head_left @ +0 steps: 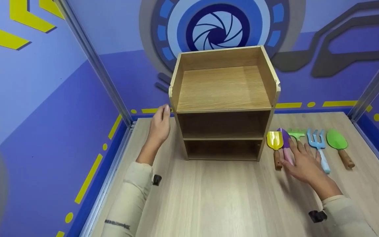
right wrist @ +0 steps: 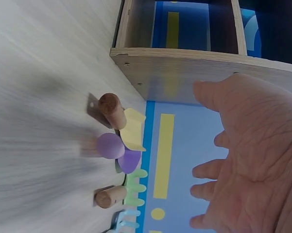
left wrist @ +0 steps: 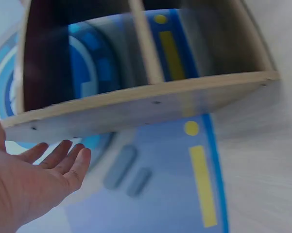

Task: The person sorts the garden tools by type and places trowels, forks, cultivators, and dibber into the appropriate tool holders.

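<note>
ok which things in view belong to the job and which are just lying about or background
Likely in the job:
wooden shelf, beside the left hand
yellow shovel, purple trowel, green rake, blue fork, green trowel, near the right hand

Probably just surroundings:
tabletop
patterned walls
metal post

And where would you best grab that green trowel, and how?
I'd probably take the green trowel by its handle, gripped across, coming from the near side: the handle points that way, apart from the blue fork, with the broad blade beyond.
</note>
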Demonstrator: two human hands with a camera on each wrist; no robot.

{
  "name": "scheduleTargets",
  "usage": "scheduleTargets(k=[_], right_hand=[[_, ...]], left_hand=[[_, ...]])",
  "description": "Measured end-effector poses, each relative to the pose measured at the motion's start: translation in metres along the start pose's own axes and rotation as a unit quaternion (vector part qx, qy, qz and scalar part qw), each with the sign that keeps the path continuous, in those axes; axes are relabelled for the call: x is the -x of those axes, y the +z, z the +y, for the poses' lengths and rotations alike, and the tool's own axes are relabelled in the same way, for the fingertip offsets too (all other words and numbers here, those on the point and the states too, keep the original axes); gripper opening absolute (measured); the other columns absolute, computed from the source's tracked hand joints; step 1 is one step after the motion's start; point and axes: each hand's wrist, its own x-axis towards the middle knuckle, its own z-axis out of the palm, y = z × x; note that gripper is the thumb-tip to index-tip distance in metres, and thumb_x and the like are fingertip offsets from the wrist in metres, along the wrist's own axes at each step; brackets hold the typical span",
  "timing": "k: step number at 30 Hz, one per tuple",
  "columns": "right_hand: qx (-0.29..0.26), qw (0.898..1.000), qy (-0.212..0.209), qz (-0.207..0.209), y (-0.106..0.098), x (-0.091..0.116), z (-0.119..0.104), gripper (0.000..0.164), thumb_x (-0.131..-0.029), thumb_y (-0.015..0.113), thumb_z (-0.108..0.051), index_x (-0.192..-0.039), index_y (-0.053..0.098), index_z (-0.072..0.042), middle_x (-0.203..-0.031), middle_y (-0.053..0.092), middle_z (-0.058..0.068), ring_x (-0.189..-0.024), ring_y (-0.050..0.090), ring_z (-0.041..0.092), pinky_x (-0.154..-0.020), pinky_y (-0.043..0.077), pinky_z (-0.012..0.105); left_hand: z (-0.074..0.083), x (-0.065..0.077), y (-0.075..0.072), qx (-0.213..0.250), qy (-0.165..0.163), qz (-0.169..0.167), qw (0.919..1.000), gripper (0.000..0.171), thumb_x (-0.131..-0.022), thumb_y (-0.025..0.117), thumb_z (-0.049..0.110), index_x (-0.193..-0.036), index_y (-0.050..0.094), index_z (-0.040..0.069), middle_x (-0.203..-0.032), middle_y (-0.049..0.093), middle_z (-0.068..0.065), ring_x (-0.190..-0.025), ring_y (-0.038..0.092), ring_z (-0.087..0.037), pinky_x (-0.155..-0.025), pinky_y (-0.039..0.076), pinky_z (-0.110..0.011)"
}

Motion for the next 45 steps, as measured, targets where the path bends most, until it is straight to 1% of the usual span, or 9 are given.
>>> scheduleTargets(k=[5, 11, 18, 23, 27, 30, 37, 41, 45], right_hand=[[-0.012, 1.000, 0.004, -0.015, 0.004, 0.004, 0.003, 0.100, -0.104, 0.060, -0.056, -0.169, 0.012, 0.002, -0.167, 0.014, 0.046, -0.154, 0.013, 0.068, -0.116, 0.000, 0.088], [-0.061, 0.998, 0.008, -0.031, 0.005, 0.006, 0.003, 0.104, -0.104, 0.061, -0.057, -0.168, 0.010, 0.006, -0.167, 0.012, 0.046, -0.158, 0.008, 0.064, -0.115, 0.006, 0.089], [-0.077, 0.997, 0.004, -0.030, 0.004, 0.005, 0.002, 0.103, -0.104, 0.063, -0.053, -0.167, 0.011, 0.008, -0.167, 0.013, 0.046, -0.157, 0.011, 0.066, -0.113, 0.012, 0.090], [-0.077, 0.996, 0.004, -0.034, 0.006, 0.005, 0.003, 0.102, -0.104, 0.063, -0.053, -0.168, 0.009, 0.006, -0.166, 0.011, 0.048, -0.149, 0.024, 0.072, -0.113, 0.022, 0.087], [-0.083, 0.996, 0.005, -0.044, 0.006, 0.004, 0.007, 0.103, -0.104, 0.063, -0.053, -0.169, 0.007, 0.004, -0.167, 0.005, 0.047, -0.147, 0.025, 0.073, -0.112, 0.026, 0.086], [-0.090, 0.994, 0.014, -0.054, 0.006, 0.003, 0.013, 0.103, -0.105, 0.061, -0.055, -0.169, 0.005, 0.004, -0.169, -0.003, 0.046, -0.148, 0.021, 0.074, -0.113, 0.023, 0.086], [-0.091, 0.994, 0.018, -0.058, 0.014, 0.001, 0.018, 0.103, -0.104, 0.063, -0.051, -0.169, 0.005, 0.004, -0.168, 0.004, 0.046, -0.147, 0.022, 0.074, -0.112, 0.025, 0.087], [-0.088, 0.994, 0.024, -0.064, 0.019, -0.001, 0.020, 0.103, -0.104, 0.064, -0.051, -0.169, 0.005, 0.005, -0.167, 0.015, 0.046, -0.146, 0.025, 0.074, -0.109, 0.027, 0.088], [-0.114, 0.991, 0.012, -0.066, 0.022, -0.004, 0.021, 0.099, -0.106, 0.063, -0.046, -0.167, 0.009, 0.010, -0.165, 0.021, 0.047, -0.147, 0.028, 0.072, -0.111, 0.029, 0.085]], left_hand=[[0.028, -0.019, 0.005, 0.018, 0.019, 0.018, 0.9995, 0.051, -0.117, 0.036, 0.039, -0.148, 0.056, 0.005, -0.145, 0.064, -0.018, -0.140, 0.057, -0.033, -0.121, 0.042, -0.050], [0.043, -0.036, 0.014, 0.009, 0.025, 0.035, 0.9991, 0.050, -0.117, 0.033, 0.037, -0.152, 0.054, 0.007, -0.140, 0.064, -0.019, -0.138, 0.056, -0.033, -0.120, 0.042, -0.050], [0.059, -0.058, 0.007, 0.089, -0.025, 0.057, 0.9941, 0.055, -0.113, 0.047, 0.038, -0.158, 0.047, 0.006, -0.159, 0.054, -0.019, -0.149, 0.051, -0.033, -0.125, 0.040, -0.047], [0.057, -0.081, -0.005, 0.155, -0.076, 0.012, 0.9848, 0.059, -0.110, 0.054, 0.046, -0.155, 0.052, 0.008, -0.154, 0.058, -0.016, -0.135, 0.062, -0.027, -0.114, 0.052, -0.042], [0.052, -0.090, -0.009, 0.226, -0.127, -0.052, 0.9643, 0.055, -0.107, 0.060, 0.045, -0.147, 0.060, 0.008, -0.137, 0.067, -0.017, -0.108, 0.071, -0.022, -0.093, 0.059, -0.037], [0.049, -0.092, -0.006, 0.255, -0.139, -0.074, 0.9541, 0.052, -0.105, 0.063, 0.041, -0.141, 0.064, 0.004, -0.128, 0.072, -0.021, -0.095, 0.074, -0.021, -0.083, 0.060, -0.035], [0.046, -0.092, -0.002, 0.243, -0.110, -0.078, 0.9607, 0.054, -0.105, 0.059, 0.038, -0.146, 0.062, 0.004, -0.138, 0.068, -0.027, -0.105, 0.073, -0.025, -0.088, 0.060, -0.039], [0.044, -0.094, -0.003, 0.233, -0.103, -0.087, 0.9629, 0.058, -0.104, 0.059, 0.039, -0.153, 0.057, 0.008, -0.147, 0.064, -0.024, -0.118, 0.070, -0.029, -0.095, 0.059, -0.042], [0.041, -0.096, -0.006, 0.241, -0.105, -0.086, 0.9610, 0.060, -0.103, 0.062, 0.040, -0.157, 0.054, 0.015, -0.147, 0.064, -0.022, -0.119, 0.071, -0.031, -0.090, 0.062, -0.039]])
